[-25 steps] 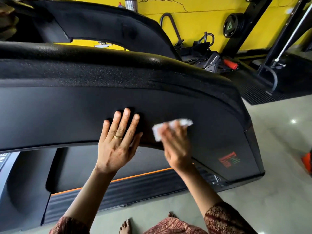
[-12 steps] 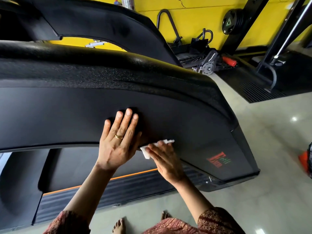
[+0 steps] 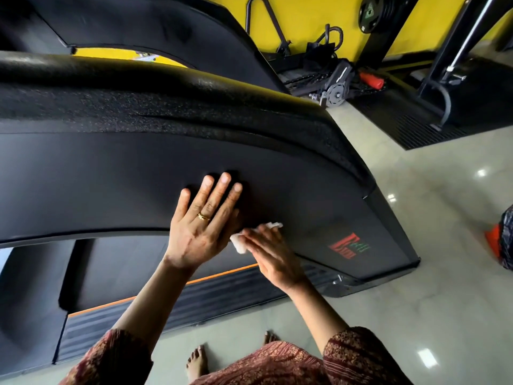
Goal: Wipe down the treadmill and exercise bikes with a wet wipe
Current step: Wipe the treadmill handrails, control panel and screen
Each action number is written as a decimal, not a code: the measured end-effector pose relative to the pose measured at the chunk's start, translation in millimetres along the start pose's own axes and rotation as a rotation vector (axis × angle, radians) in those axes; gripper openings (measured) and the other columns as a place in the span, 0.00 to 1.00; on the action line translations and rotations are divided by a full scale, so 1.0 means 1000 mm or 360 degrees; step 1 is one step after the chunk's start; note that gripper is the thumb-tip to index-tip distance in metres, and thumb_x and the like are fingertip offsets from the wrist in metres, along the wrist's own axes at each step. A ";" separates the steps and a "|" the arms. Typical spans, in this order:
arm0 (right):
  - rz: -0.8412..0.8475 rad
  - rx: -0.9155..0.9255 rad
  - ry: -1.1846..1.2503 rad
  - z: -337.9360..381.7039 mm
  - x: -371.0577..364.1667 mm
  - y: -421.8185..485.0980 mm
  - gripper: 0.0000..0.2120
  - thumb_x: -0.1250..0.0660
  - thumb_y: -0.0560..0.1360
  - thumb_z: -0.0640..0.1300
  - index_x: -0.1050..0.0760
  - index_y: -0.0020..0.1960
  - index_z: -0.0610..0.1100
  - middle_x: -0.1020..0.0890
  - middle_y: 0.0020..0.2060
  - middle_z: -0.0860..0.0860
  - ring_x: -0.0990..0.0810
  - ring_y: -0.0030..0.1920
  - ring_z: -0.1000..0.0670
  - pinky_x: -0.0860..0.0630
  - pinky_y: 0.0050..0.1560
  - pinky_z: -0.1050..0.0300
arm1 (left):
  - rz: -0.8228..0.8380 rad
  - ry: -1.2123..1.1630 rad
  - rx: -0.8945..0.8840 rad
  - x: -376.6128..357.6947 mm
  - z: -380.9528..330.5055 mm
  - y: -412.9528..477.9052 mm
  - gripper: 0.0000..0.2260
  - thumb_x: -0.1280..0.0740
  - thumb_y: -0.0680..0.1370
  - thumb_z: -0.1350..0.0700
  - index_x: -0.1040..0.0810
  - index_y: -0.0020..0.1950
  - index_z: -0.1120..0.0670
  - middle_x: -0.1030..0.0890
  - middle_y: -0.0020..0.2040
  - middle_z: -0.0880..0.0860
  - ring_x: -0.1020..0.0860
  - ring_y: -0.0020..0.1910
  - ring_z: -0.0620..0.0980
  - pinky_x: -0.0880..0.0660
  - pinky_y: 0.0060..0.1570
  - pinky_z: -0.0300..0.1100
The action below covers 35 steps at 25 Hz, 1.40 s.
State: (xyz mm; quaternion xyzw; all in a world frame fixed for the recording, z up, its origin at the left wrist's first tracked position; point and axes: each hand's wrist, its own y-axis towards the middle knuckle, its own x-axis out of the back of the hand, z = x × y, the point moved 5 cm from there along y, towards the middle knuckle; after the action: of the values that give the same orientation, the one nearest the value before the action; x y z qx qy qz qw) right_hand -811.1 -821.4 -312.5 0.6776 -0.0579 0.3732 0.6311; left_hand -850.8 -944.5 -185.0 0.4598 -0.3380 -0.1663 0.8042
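Observation:
The treadmill's black side panel fills the left and middle of the head view, with a red and green logo near its rear end. My left hand, wearing a gold ring, lies flat on the panel with its fingers spread. Just to its right, my right hand presses a white wet wipe against the panel's lower edge with fairly straight fingers. Most of the wipe is hidden under those fingers. Below the hands runs the treadmill's ribbed foot rail with an orange stripe.
The treadmill's other black side arm rises behind. Loose gym gear lies by the yellow wall. A black mat with a rack frame sits at the upper right. An orange and dark object is on the glossy tile floor at the right edge.
My right hand slid the wipe down and left along the panel, from beside the left fingertips to beside the left palm. My left hand stayed pressed in place.

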 end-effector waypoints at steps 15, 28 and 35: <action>-0.0747 -0.0658 0.0077 -0.048 0.042 0.029 0.21 0.49 0.83 0.42 0.42 0.76 0.45 0.48 0.76 0.55 0.49 0.76 0.50 0.50 0.75 0.52 | -0.0009 -0.0009 -0.0169 -0.025 -0.035 0.000 0.25 0.32 0.75 0.54 0.31 0.71 0.54 0.41 0.77 0.52 0.41 0.75 0.50 0.46 0.71 0.48; -0.0851 -0.0832 0.0196 -0.037 0.029 0.024 0.21 0.49 0.83 0.43 0.42 0.75 0.42 0.47 0.76 0.53 0.49 0.76 0.52 0.50 0.75 0.49 | -0.0013 0.0017 -0.0176 -0.024 -0.033 0.000 0.23 0.33 0.76 0.54 0.30 0.70 0.54 0.41 0.77 0.52 0.41 0.75 0.50 0.47 0.72 0.48; -0.1386 -0.1796 0.0680 -0.031 0.016 0.013 0.23 0.48 0.82 0.42 0.49 0.76 0.42 0.47 0.75 0.45 0.48 0.75 0.54 0.52 0.75 0.57 | 0.0155 -0.0098 -0.0219 -0.011 -0.017 -0.019 0.22 0.32 0.75 0.57 0.29 0.70 0.53 0.42 0.77 0.50 0.42 0.75 0.48 0.45 0.71 0.45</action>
State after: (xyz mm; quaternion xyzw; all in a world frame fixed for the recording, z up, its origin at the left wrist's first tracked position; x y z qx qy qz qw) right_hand -820.2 -789.2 -294.6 0.1248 0.1570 0.1266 0.9715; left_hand -846.2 -938.0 -211.4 0.3813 -0.3722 -0.1639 0.8302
